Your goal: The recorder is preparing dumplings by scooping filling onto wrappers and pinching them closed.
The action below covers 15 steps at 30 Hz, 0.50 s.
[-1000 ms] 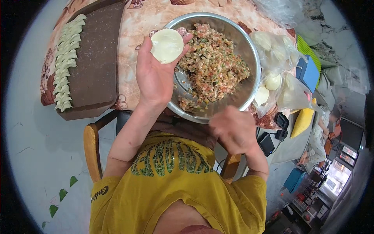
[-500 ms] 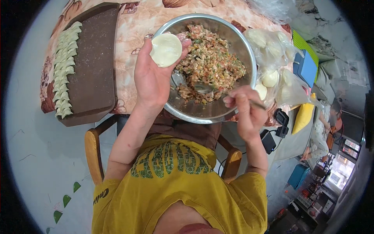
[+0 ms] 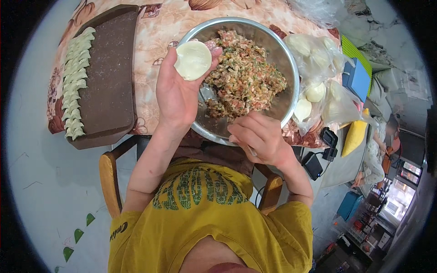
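A round, pale dumpling wrapper [image 3: 193,60] lies across the fingers of my left hand [image 3: 176,102], palm up, the thumb against its left edge. That hand is over the left side of a large steel bowl [image 3: 295,86]. Chopped, mixed filling [image 3: 248,73] with pink, green and orange bits is heaped in the bowl. At the near rim, my right hand [image 3: 259,139] is closed round a spoon [image 3: 251,151]. A bit of its handle shows below the fingers; its head is hidden by the hand and filling.
To the left, a brown tray [image 3: 109,73] holds a row of pleated dumplings [image 3: 75,86] along its left side. Plastic bags of wrappers [image 3: 318,54] sit right of the bowl, by a blue box [image 3: 356,79] and black adapter [image 3: 313,164]. Another person [image 3: 374,157] is at far right.
My right hand has moved left and nearer me with the spoon, turning so its knuckles face up. The spoon's head no longer shows in the filling. My left hand has barely shifted.
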Available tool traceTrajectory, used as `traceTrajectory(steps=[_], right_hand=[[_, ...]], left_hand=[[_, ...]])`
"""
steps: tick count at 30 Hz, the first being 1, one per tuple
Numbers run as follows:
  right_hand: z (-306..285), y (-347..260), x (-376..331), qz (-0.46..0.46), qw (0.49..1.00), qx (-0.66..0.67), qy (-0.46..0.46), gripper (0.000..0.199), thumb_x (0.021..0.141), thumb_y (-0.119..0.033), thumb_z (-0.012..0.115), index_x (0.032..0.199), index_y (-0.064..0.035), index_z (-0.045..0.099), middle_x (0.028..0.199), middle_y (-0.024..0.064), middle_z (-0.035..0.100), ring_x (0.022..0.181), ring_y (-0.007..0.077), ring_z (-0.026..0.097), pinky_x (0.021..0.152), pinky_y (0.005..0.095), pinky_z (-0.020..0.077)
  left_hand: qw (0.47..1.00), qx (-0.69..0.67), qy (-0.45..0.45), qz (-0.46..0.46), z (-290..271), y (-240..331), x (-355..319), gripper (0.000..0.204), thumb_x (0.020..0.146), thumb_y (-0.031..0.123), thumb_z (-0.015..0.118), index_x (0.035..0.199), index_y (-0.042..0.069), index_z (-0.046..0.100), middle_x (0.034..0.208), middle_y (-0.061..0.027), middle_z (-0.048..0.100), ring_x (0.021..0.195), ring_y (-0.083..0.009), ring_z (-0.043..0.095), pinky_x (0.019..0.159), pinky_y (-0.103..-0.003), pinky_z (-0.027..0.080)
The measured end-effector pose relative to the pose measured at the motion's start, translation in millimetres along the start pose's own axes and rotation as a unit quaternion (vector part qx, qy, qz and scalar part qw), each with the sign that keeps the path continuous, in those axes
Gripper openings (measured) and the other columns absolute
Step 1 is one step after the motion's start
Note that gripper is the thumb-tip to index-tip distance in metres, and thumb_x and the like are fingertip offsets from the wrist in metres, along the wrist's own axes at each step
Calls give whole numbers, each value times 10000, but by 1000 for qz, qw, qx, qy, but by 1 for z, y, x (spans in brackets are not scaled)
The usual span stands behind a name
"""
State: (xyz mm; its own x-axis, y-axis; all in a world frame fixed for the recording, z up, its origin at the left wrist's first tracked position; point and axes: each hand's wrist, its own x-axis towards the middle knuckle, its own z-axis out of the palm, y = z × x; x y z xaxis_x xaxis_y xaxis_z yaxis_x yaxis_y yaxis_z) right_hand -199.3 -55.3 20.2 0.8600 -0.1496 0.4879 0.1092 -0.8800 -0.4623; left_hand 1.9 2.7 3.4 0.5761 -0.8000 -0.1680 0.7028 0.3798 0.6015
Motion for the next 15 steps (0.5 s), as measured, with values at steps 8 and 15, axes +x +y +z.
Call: traceTrajectory(steps=[8, 15], right_hand=[[-10, -7, 0, -21, 992, -9, -124, 249, 727, -87, 746, 940, -20, 638, 895, 70, 590, 768, 251, 596, 573, 354, 521], [-28, -3, -21, 56, 990, 125, 38, 73, 875, -37, 679, 911, 25, 668, 823, 125, 678, 643, 231, 646, 560, 324, 526]], left_hand=[[1000, 4, 5, 2, 1, 0, -1, 525, 1091, 414, 385, 1281, -50, 543, 1198, -201, 673, 1152, -334, 666, 1017, -420, 530], [1000, -5, 9, 5, 1, 1, -1, 529, 1088, 411, 388, 1278, -62, 531, 1206, -207, 665, 1167, -366, 660, 1019, -431, 532]])
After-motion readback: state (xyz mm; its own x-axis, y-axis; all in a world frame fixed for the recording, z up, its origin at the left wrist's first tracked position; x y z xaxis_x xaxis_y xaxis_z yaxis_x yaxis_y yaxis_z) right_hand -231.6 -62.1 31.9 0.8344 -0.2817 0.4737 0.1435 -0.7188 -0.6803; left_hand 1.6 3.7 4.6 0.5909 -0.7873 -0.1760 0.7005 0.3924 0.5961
